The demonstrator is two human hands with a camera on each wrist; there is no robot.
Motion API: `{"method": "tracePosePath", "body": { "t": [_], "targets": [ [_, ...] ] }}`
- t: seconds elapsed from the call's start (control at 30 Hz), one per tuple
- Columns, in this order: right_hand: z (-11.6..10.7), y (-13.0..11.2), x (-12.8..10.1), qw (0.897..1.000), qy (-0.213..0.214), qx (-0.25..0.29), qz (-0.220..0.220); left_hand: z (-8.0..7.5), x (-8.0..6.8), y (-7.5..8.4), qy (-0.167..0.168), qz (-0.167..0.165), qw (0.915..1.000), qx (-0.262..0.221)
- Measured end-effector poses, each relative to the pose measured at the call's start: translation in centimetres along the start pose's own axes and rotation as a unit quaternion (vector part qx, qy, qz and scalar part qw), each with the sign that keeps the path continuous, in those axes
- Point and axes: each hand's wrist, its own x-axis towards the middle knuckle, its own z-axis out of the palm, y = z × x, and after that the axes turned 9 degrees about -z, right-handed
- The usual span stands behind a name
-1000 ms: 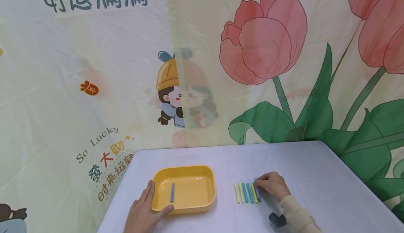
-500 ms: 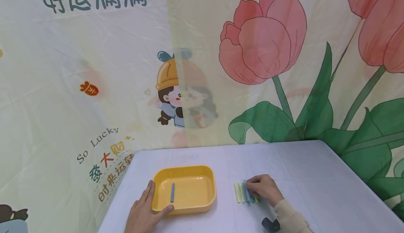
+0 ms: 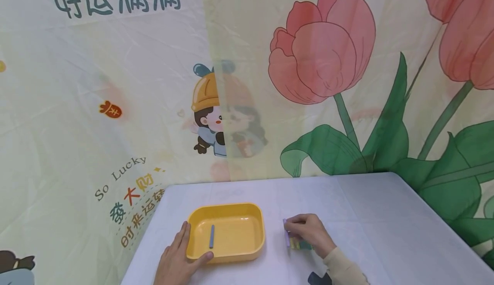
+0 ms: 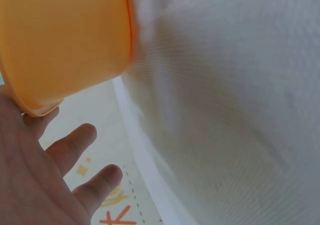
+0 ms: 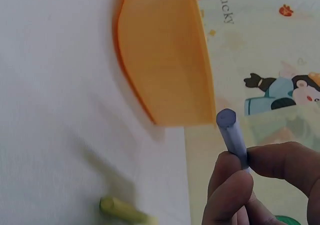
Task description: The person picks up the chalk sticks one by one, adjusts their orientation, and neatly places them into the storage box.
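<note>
A yellow tray (image 3: 235, 250) sits on the white tablecloth (image 3: 370, 207), left of the table's middle, and it holds one thing only: a single blue-grey stick (image 3: 211, 236) lying lengthwise on the tray floor, nearer the left wall than the right. The left hand (image 3: 178, 261) rests against the tray's near left corner, fingers straight along the left wall and the thumb pressed on the front rim; it steadies the tray without curling round it, and the left wrist view shows the fingers spread and relaxed beside the tray's underside. To the right of the tray, well apart from its wall, the right hand (image 3: 308, 232) pinches a lilac stick (image 3: 286, 235) between thumb and fingertips; the right wrist view shows the stick's flat round end poking up above the pinch, clear of the cloth, with the tray's outer wall beyond it. Under and just behind that hand lie the other sticks (image 3: 300, 244) on the cloth, mostly covered by the palm, with yellow and teal ends showing; how many there are cannot be told. A yellow-green one shows blurred at the lower edge of the right wrist view
</note>
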Motion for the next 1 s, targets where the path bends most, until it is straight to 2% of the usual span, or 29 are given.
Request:
{"method": "tracePosePath", "body": {
  "t": [0.2,0.37,0.53,1.0],
  "targets": [
    [1.2,-0.8,-0.2,0.998,-0.042,0.042,-0.008,0.1,0.1,0.1,-0.006,-0.009,0.9999,-0.002],
    [2.2,-1.7,-0.2,0.998,-0.051,0.041,-0.009,0.2,0.2,0.0,-0.006,-0.013,0.9999,0.0],
    [3.0,-2.7,0.0,0.995,-0.062,0.067,-0.033,0.4,0.3,0.0,-0.008,-0.014,0.9999,-0.004],
    [3.9,-6.0,1.9,0.991,-0.05,0.104,-0.061,0.4,0.3,0.0,-0.012,-0.017,0.9998,0.004]
  ]
}}
